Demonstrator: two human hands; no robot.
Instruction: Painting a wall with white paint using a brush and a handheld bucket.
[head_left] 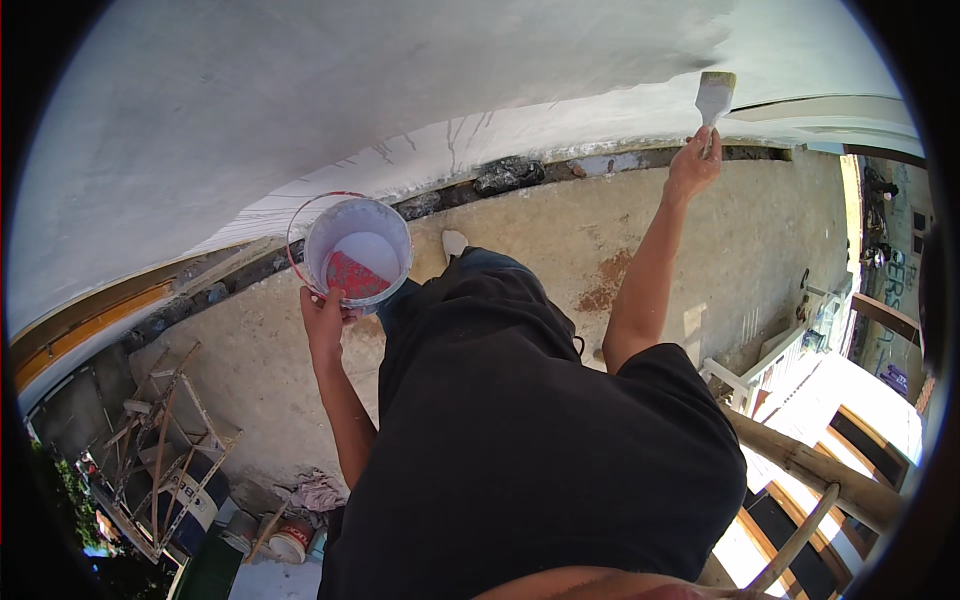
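My right hand (pixel 694 166) is closed round the handle of a wide, flat paintbrush (pixel 714 98) coated in whitish paint. The brush is raised at the wall (pixel 330 90); I cannot tell whether its bristles touch it. Damp-looking grey covers much of the wall, with dark drips running over a whiter band. In my left hand (pixel 322 318) is a bucket (pixel 400 240) with a red wire handle, gripped at its side. It holds pale liquid paint, and a red, speckled piece (pixel 354 276) shows inside it.
Along the wall's foot runs a dark, rough strip (pixel 508 176) beside the concrete floor (pixel 520 215). At lower left stand a metal frame (pixel 165 440), a dark blue drum (pixel 195 510) and a white-and-red pail (pixel 291 540). Wooden poles (pixel 820 470) and a white railing (pixel 775 370) lie to the right.
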